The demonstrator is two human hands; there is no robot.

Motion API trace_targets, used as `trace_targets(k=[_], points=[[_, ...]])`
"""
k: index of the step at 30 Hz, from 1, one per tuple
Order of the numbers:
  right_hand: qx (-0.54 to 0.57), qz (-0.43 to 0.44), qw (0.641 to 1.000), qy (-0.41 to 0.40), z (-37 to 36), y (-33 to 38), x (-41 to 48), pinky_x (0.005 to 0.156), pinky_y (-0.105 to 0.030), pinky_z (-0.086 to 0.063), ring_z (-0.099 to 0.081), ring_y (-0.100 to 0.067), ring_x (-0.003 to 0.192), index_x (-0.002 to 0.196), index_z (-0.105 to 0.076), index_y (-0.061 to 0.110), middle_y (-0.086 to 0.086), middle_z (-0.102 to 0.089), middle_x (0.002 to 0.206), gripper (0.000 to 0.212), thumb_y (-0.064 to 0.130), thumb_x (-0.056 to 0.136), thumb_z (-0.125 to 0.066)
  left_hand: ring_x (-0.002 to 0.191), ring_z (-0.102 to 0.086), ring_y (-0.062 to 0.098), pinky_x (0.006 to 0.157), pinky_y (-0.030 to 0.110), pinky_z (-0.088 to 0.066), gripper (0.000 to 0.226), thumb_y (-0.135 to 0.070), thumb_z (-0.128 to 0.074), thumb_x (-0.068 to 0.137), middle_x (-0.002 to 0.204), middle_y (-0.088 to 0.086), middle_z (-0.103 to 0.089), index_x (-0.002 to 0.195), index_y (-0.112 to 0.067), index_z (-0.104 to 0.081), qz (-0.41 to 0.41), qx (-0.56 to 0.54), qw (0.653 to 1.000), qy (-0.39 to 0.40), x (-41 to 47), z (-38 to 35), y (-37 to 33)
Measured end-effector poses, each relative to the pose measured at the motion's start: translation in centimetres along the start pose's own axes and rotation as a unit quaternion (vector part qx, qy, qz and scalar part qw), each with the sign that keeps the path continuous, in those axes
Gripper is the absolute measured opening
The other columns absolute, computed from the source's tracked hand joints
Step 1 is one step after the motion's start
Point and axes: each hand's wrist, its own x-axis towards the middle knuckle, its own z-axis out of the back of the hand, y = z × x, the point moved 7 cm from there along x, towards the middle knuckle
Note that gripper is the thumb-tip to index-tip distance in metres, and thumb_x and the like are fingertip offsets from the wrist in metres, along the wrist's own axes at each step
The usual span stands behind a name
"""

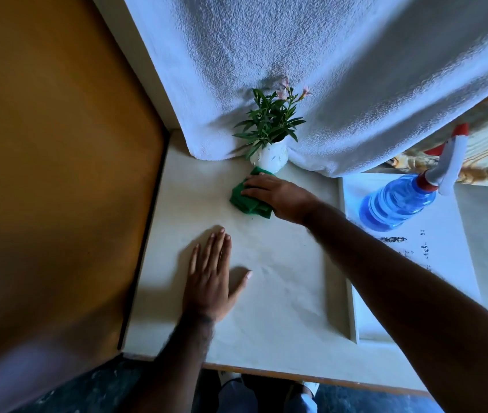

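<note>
Near the back edge of the desk [284, 293], the right hand [280, 196] lies palm down on a bunched green cloth [248, 204]. Its fingers are fairly straight and press the cloth onto the white top rather than curling round it. The cloth's far tip touches the foot of a small white vase [270, 158], which holds a leafy plant [269, 120] with pale pink flowers. Nearer the front edge, the left hand [209, 283] rests flat and spread on the bare top, holding nothing, well apart from the cloth.

The cloth looks soft, thin and light. It may crumple or slip from under a flat palm, so it is best held by gathering its folds under the fingers with the thumb at the near side. The vase looks light and top-heavy, likely to tip if the cloth nudges it.

Behind the vase a white towel [326, 70] hangs down to the back edge. Beyond the desk's right edge, on a neighbouring white surface, stands a blue spray bottle [398, 202] with a red and white trigger. A brown wall [58, 174] runs along the left edge.
</note>
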Motion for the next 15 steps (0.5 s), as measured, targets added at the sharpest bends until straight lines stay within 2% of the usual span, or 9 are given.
trace_targets(k=[3,6,9,15], points=[[0.003,0.017,1.0,-0.025,0.6,1.1,-0.1,0.112,-0.054,-0.046,-0.053,-0.043,0.135,0.132,-0.064,-0.002,-0.023,-0.062,0.139,0.051,-0.022,0.086,-0.059,0.158,-0.031,0.028,0.125,0.054,-0.037,0.088,-0.066,-0.047,0.098,0.171,0.011,-0.03,0.162,-0.008,-0.03,-0.001,-0.002,1.0,-0.005,-0.1,0.1,0.0],[-0.048,0.075,0.992,-0.094,2.6,1.8,-0.2,0.113,-0.054,-0.044,-0.057,-0.044,0.131,0.126,-0.069,-0.001,-0.022,-0.067,0.133,0.036,-0.013,0.093,-0.062,0.158,-0.03,0.028,0.125,0.054,-0.037,0.088,-0.066,-0.047,0.098,0.172,0.01,-0.029,0.162,-0.009,-0.028,-0.003,-0.005,1.0,-0.004,0.0,0.2,0.0],[-0.089,0.096,0.982,-0.137,4.3,0.9,-0.3,0.109,-0.059,-0.047,-0.061,-0.046,0.125,0.121,-0.072,-0.001,-0.023,-0.07,0.128,0.029,-0.007,0.093,-0.067,0.158,-0.03,0.028,0.125,0.054,-0.036,0.087,-0.066,-0.045,0.099,0.172,0.011,-0.029,0.162,-0.009,-0.028,-0.003,-0.008,1.0,-0.007,0.0,0.2,-0.1],[-0.06,0.074,0.99,-0.102,3.7,-1.3,-1.1,0.11,-0.058,-0.046,-0.056,-0.045,0.132,0.12,-0.073,-0.002,-0.025,-0.067,0.133,0.028,-0.007,0.093,-0.068,0.159,-0.028,0.028,0.126,0.054,-0.035,0.087,-0.069,-0.038,0.1,0.173,0.01,-0.027,0.163,-0.01,-0.025,0.0,-0.009,1.0,0.005,0.1,0.0,0.0]])
